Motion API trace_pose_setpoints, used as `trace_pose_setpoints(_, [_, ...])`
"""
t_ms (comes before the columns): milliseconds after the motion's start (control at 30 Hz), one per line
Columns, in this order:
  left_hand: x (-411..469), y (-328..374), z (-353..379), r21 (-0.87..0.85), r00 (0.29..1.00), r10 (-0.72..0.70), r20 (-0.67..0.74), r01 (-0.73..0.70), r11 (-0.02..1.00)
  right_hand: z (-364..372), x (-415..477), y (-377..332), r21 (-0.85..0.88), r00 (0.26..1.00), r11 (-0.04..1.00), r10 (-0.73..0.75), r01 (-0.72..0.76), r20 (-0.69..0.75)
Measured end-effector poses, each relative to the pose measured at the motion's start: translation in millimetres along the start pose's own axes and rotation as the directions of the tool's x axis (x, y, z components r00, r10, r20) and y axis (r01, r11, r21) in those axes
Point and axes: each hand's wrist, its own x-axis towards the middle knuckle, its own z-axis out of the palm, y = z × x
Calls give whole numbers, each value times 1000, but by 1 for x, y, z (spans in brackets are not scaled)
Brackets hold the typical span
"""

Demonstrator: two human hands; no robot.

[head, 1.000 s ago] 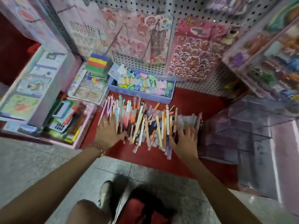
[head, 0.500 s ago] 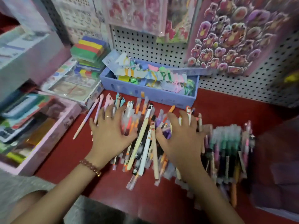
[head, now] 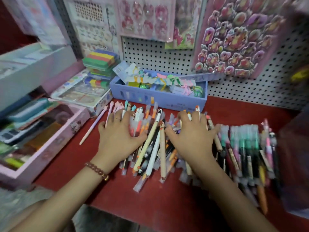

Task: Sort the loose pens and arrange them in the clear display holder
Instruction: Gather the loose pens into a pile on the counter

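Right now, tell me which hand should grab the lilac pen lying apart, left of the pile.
Left. The left hand lies close beside the lilac pen; the right hand rests on the pile, on its far side.

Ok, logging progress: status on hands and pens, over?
Left hand, right hand flat on pen pile, fingers spread, holding nothing. Pens loose on red shelf. Blue box close behind pile.

Red shelf (head: 234, 118) — pens (head: 155, 144), blue box (head: 158, 97)

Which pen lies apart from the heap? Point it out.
The pale lilac pen, slanting alone on the red shelf just left of the left hand; all others are bunched in the heap.
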Motion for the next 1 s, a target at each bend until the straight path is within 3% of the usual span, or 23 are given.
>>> trace_pose_setpoints(200, [-3,-3,-9,-65,999,14,42,-11,998,-13,-2,1,12,995,1000,-1,-1,104])
trace_pose_setpoints(300, [-4,-7,-22,-70,997,-65,47,68,995,-23,-5,10,-22,987,1000,-16,20,158])
trace_pose_setpoints(533, [-12,-27,-44,127,924,-233,304,203,971,-25,-33,30,61,980,978,-196,198,-39])
trace_pose_setpoints(733, [-3,-31,-54,137,931,-248,268,218,966,-27,-67,39,17,979,981,-189,191,-77])
trace_pose_setpoints(867, [-14,-21,-56,113,965,-213,155,196,974,-33,-83,43,10,956,970,-239,244,-169])
trace_pose_setpoints(1000, [-16,-11,-55,74,865,-334,375,331,941,-28,-93,52,-94,971,984,-164,149,-172])
